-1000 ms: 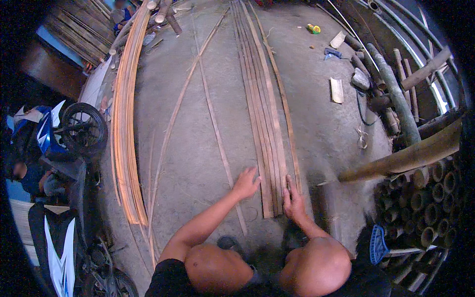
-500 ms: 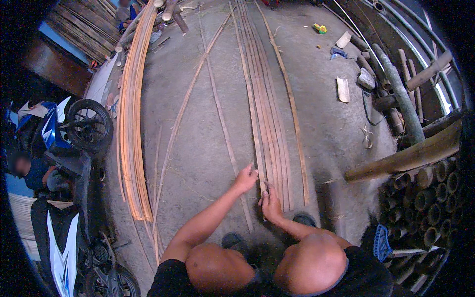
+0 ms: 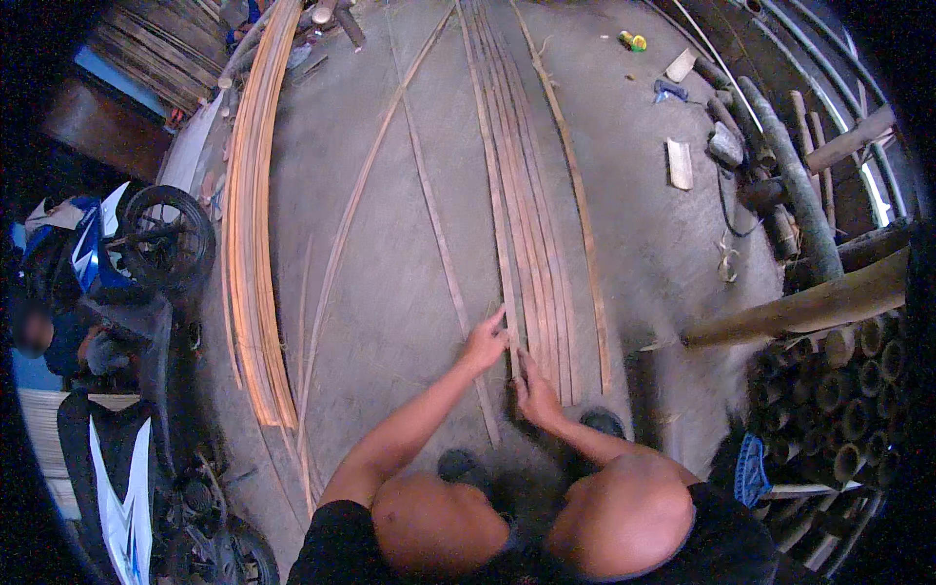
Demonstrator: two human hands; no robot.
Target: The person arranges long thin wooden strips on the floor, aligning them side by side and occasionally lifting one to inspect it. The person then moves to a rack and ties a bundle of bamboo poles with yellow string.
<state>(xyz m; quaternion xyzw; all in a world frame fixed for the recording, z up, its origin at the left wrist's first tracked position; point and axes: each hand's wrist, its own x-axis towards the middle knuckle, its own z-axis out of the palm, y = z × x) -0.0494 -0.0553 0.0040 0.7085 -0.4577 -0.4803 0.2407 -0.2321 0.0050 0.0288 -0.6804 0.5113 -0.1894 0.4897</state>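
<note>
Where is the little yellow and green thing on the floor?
In the head view, the small yellow and green thing lies on the concrete floor at the far upper right, just right of the long bamboo strips and far from both hands.

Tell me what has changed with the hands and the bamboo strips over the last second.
The right hand slid left from the outer strips of the row of bamboo strips to its left edge, close beside the left hand, which barely moved. Both rest on the strips' near ends; no clear grip shows. The strip bundle at left and the loose strips stayed put.
</note>
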